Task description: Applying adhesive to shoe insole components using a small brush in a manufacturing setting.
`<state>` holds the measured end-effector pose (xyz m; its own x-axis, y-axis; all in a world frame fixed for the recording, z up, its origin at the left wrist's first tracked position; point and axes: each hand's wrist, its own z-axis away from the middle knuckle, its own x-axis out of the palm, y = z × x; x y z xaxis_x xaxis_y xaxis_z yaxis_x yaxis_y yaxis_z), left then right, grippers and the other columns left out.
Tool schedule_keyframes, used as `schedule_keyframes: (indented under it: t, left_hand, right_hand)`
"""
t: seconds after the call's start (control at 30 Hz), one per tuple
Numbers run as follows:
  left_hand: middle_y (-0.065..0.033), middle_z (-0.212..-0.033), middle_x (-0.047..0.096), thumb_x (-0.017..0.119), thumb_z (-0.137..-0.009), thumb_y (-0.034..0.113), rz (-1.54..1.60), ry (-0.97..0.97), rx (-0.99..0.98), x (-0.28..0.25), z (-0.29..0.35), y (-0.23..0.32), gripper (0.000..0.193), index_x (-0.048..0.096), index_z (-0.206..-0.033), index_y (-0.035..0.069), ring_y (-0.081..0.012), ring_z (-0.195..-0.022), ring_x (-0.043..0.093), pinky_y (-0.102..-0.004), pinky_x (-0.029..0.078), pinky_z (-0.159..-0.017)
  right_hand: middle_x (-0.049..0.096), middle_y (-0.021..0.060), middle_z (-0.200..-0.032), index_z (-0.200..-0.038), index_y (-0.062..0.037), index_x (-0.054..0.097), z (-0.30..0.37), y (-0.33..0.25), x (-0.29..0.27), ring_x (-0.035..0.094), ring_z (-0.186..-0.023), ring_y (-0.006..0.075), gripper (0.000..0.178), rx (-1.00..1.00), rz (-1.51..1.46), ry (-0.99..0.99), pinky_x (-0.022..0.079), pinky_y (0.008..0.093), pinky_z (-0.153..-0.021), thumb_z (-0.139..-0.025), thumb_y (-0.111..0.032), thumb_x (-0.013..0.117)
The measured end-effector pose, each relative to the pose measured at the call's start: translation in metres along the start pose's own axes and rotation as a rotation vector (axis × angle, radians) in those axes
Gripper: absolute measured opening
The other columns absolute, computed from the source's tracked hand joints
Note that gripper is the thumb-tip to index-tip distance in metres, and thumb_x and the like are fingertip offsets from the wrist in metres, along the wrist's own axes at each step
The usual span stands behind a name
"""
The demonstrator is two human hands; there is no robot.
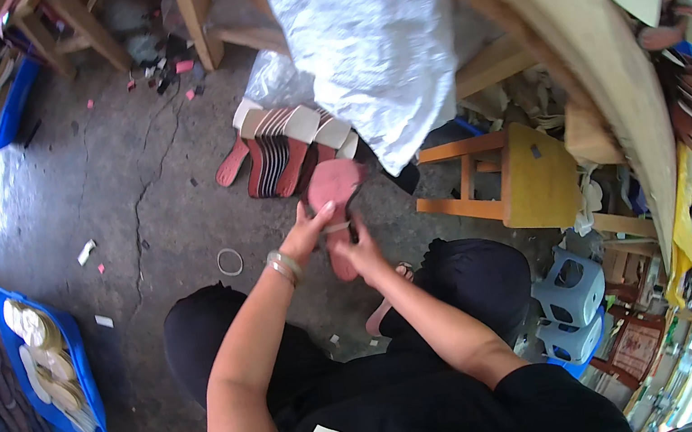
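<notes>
A bundle of pink shoe insoles is held between my two hands over the floor, its wide end pointing away from me. My left hand grips its left side, with the thumb lying on the top face. On the other side, my right hand has its fingers closed at the narrow middle. A pale band crosses the bundle there; how many insoles it circles cannot be told. Just beyond, red-brown insoles lie in a fanned row, with white ones along their far side.
A loose pale ring-shaped band lies on the concrete floor. At left stands a blue basket of cream soles. A white woven sack hangs ahead. To the right are a yellow-seated wooden stool on its side and grey-blue plastic stools.
</notes>
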<state>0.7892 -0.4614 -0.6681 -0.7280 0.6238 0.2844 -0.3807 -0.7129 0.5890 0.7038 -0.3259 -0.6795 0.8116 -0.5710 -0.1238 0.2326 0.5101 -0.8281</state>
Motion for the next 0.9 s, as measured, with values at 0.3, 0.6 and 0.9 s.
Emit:
schedule_keyframes:
  t: [0.3, 0.6, 0.9]
  left_hand:
    - [-0.0101, -0.131, 0.046, 0.062, -0.077, 0.041, 0.176, -0.225, 0.500, 0.028, 0.215, 0.028, 0.071, 0.040, -0.133, 0.003, -0.0230, -0.119, 0.046, -0.0379, 0.039, -0.099]
    - [-0.0145, -0.136, 0.042, 0.050, -0.069, 0.075, 0.216, -0.597, 0.727, 0.128, 0.267, 0.160, 0.104, 0.030, -0.138, -0.001, -0.0261, -0.124, 0.044, -0.0387, 0.035, -0.104]
    - [-0.0072, -0.121, 0.054, 0.039, -0.094, 0.042, 0.189, -0.814, 0.641, 0.303, 0.287, 0.248, 0.050, 0.045, -0.126, 0.004, -0.0167, -0.108, 0.054, -0.0318, 0.041, -0.095]
  right_hand:
    - [0.034, 0.0264, -0.137, -0.134, -0.0067, 0.042, 0.145, -0.156, -0.030, 0.036, -0.127, 0.0413, 0.082, -0.755, 0.279, -0.344, 0.034, 0.0426, -0.102, -0.067, -0.038, 0.078]
    - [0.056, 0.0052, -0.093, -0.083, -0.0097, 0.061, 0.215, -0.314, -0.119, 0.053, -0.087, 0.0246, 0.025, -1.480, 0.723, 0.151, 0.040, 0.0364, -0.073, -0.068, -0.022, 0.076]
    - [0.055, -0.0004, -0.074, -0.084, -0.0084, 0.057, 0.243, -0.340, -0.248, 0.050, -0.064, 0.0110, 0.013, -1.366, 0.256, 0.281, 0.038, 0.0258, -0.064, -0.079, -0.006, 0.069]
